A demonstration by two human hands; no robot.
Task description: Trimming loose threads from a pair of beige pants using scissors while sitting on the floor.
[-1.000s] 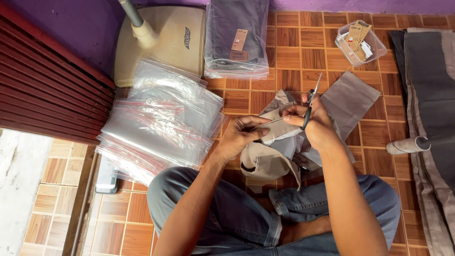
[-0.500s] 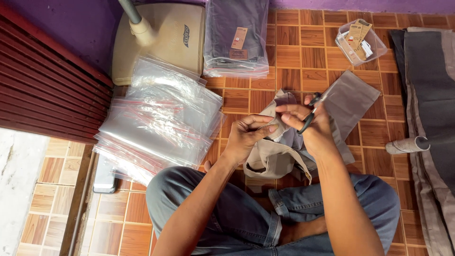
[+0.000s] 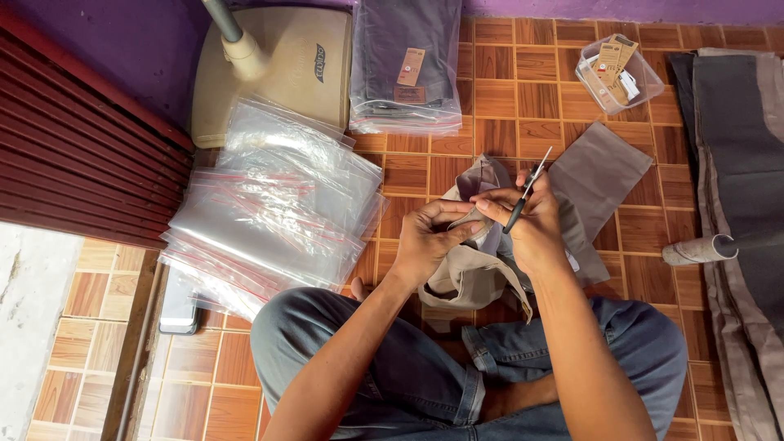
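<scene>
I'm looking down at the tiled floor [image 3: 637, 286], glossy brown-orange squares. Biggest thing on it: the slippery stack of clear zip bags [image 3: 278, 204] toward the floor's left edge, red seal lines showing. Above, at the top edge, a bagged dark folded garment [image 3: 406, 65] beside a cream fan base [image 3: 286, 73]. Top right corner, a clear tub [image 3: 618, 72] of card tags.

Now the change: half a second ago both hands sat lower and the scissors pointed up-left; they've lifted slightly and the blades now tilt up-right.

The beige cloth [image 3: 474, 273], soft and limp, drapes over my lap, mid-floor. Left hand [image 3: 429, 241] is closed, pinching a fold of it. Right hand [image 3: 531, 224] is curled round thin scissors [image 3: 527, 192], also touching that fold.
</scene>
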